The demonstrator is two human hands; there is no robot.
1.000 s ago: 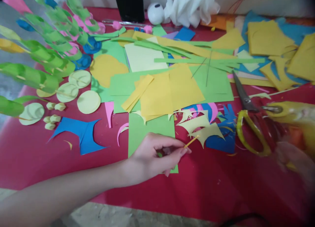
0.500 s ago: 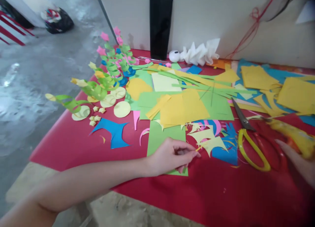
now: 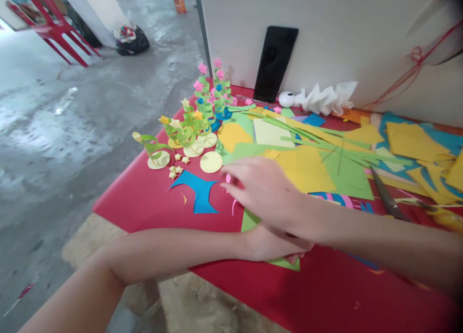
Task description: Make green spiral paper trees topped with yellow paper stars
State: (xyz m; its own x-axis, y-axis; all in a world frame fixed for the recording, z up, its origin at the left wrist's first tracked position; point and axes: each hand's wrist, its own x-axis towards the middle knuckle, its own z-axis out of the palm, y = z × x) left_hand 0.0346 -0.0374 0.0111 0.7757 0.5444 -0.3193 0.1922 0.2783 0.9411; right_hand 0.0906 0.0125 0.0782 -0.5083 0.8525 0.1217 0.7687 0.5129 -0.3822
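My right hand (image 3: 262, 187) reaches leftward across my left wrist, fingers stretched out and holding nothing, its tips near pink paper scraps (image 3: 228, 179) and a pale yellow paper circle (image 3: 211, 162). My left hand (image 3: 269, 246) lies on a green paper sheet (image 3: 249, 221) near the table's front edge. The right wrist covers most of its fingers, so what they hold is hidden. A blue cut-out scrap (image 3: 198, 194) lies just left of both hands.
Green paper spiral trees with star tops (image 3: 197, 116) stand at the table's left corner. Loose yellow, green and blue sheets (image 3: 325, 164) cover the red table (image 3: 152, 203). Scissors (image 3: 387, 198) lie to the right. A black phone (image 3: 275, 63) leans on the wall. Concrete floor lies to the left.
My right hand has swung in from the right edge and crossed over my left wrist. The view has pulled back and turned left. My left hand has stayed on the green sheet.
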